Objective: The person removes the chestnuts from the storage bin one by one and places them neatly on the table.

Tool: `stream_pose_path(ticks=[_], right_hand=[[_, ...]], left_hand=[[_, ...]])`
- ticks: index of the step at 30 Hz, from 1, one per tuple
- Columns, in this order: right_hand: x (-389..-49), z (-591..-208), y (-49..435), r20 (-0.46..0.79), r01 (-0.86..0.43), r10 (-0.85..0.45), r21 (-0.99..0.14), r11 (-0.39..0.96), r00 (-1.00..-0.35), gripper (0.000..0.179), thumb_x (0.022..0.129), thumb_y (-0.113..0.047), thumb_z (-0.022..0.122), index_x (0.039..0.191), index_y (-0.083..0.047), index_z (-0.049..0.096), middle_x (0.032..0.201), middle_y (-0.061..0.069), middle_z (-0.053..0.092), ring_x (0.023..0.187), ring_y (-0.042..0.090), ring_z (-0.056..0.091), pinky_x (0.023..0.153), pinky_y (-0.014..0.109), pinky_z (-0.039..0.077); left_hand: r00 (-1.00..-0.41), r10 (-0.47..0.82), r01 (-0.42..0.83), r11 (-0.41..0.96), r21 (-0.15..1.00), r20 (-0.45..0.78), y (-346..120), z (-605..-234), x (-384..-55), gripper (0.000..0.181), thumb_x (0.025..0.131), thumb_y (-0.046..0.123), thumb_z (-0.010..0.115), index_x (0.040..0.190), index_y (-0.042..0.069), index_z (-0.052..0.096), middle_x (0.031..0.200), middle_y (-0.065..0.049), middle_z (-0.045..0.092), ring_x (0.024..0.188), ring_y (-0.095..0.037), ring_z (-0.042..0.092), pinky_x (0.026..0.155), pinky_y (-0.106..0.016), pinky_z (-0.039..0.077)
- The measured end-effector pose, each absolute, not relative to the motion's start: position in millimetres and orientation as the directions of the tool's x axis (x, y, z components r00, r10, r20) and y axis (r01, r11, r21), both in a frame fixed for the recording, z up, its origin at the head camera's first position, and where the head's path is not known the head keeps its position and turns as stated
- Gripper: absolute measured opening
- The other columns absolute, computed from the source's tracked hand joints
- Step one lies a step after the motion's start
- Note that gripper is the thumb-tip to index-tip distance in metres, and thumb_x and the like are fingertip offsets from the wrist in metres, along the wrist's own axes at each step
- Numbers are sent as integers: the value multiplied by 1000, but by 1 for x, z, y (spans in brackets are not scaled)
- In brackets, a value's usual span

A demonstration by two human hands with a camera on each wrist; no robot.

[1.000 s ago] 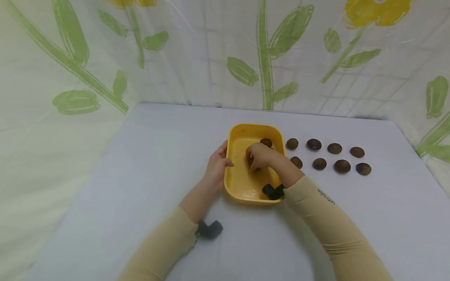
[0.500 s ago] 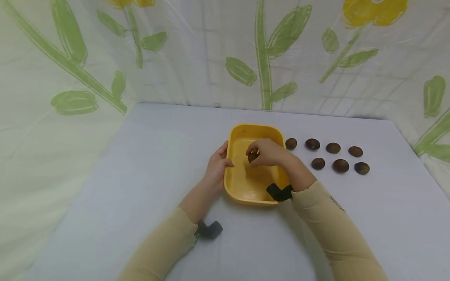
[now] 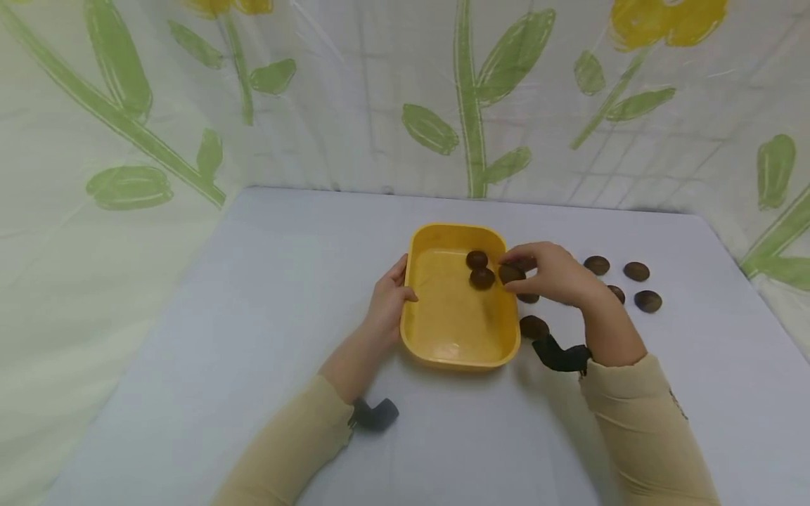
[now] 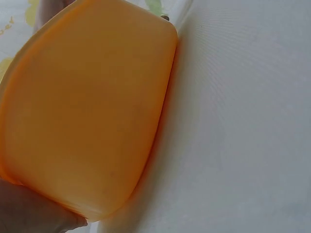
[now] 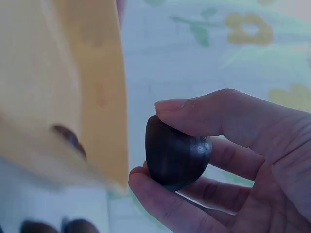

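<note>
A yellow plastic tub [image 3: 443, 337] stands on the table in the head view, with a chestnut [image 3: 477, 259] and another chestnut [image 3: 483, 278] touching inside it. My left hand [image 3: 387, 306] grips the tub's left rim, thumb over the edge; the left wrist view shows mostly the tub's outer wall [image 4: 92, 107]. Just past the right rim, my right hand [image 3: 547, 274] pinches a dark brown chestnut [image 5: 175, 153] between thumb and fingers. Beneath that hand, one chestnut [image 3: 528, 298] is partly covered. Another chestnut [image 3: 534, 327] lies close to the tub's right side.
Several more chestnuts, such as the one at the far right [image 3: 648, 301], lie in two rows on the white table [image 3: 285, 281]. Part of these rows hides behind my right hand. A flower-printed sheet [image 3: 342, 105] hangs behind the table.
My right hand has lifted a chestnut from the tub and carried it right, past the rim. Two chestnuts in the tub are now uncovered. My left hand stays on the rim.
</note>
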State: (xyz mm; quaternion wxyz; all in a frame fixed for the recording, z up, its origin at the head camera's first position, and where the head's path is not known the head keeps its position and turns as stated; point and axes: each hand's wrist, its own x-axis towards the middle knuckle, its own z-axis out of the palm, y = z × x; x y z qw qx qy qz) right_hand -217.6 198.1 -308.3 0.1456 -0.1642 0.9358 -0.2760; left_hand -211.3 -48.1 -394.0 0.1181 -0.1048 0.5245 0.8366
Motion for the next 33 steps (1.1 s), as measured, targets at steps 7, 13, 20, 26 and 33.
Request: stream_pose_path(ticks=[7, 13, 20, 26, 33], right_hand=[[-201, -316, 242, -182, -145, -303, -585, 798, -936, 45, 81, -22, 68, 121, -5, 59, 114, 16, 62, 107, 33, 57, 78, 38, 52], [-192, -341, 267, -199, -110, -262, -559, 822, -945, 46, 79, -22, 71, 119, -2, 60, 109, 15, 63, 103, 32, 57, 79, 41, 51], [-189, -368, 285, -248, -82, -262, -563, 823, -933, 40, 75, -17, 73, 109, 1, 62, 105, 19, 61, 89, 26, 60, 69, 31, 49], [-187, -373, 291, -260, -100, -281, -544, 833, -924, 35, 73, -13, 73, 102, 3, 61, 97, 16, 61, 82, 20, 54, 65, 27, 46], [-189, -375, 286, -263, -110, -280, -516, 850, -923, 37, 69, -12, 77, 98, 3, 59, 86, 12, 56, 75, 18, 48, 61, 28, 41]], left_hand=[[-951, 81, -305, -385, 871, -297, -49, -395, -212, 82, 72, -22, 35, 147, 11, 27, 154, -4, 26, 141, -17, 25, 113, -35, 27], [-950, 81, -310, -377, 873, -302, -48, -396, -212, 82, 73, -21, 36, 147, 11, 27, 154, -4, 26, 141, -17, 25, 113, -34, 27], [-954, 82, -298, -397, 868, -290, -48, -396, -211, 81, 73, -22, 34, 147, 10, 27, 154, -4, 26, 141, -17, 25, 114, -34, 27], [-954, 94, -299, -403, 865, -286, -48, -395, -210, 82, 72, -22, 35, 147, 10, 26, 154, -5, 25, 141, -18, 25, 113, -35, 27], [-950, 94, -310, -411, 858, -298, -48, -393, -211, 82, 73, -21, 35, 147, 10, 26, 154, -5, 25, 141, -19, 25, 114, -36, 27]])
